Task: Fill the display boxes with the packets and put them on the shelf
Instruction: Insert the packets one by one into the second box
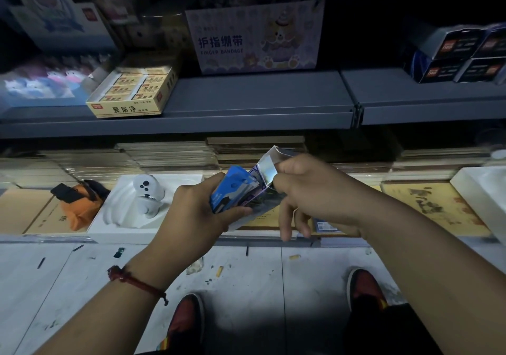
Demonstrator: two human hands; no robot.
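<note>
packets (232, 193), blue with white print, fill the left grip (191, 212) while the right grip (309, 187) pinches the silvery display box (267, 167).

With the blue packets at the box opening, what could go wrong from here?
The right hand pinches the display box by its open flap, mid-air; pushing may bend or tear the flap. The left hand grips several blue packets together; some might slip and drop to the floor.

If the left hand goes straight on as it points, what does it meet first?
Probably the box in the right hand: the left hand holds packets at its open end. Depth is unclear.
</note>
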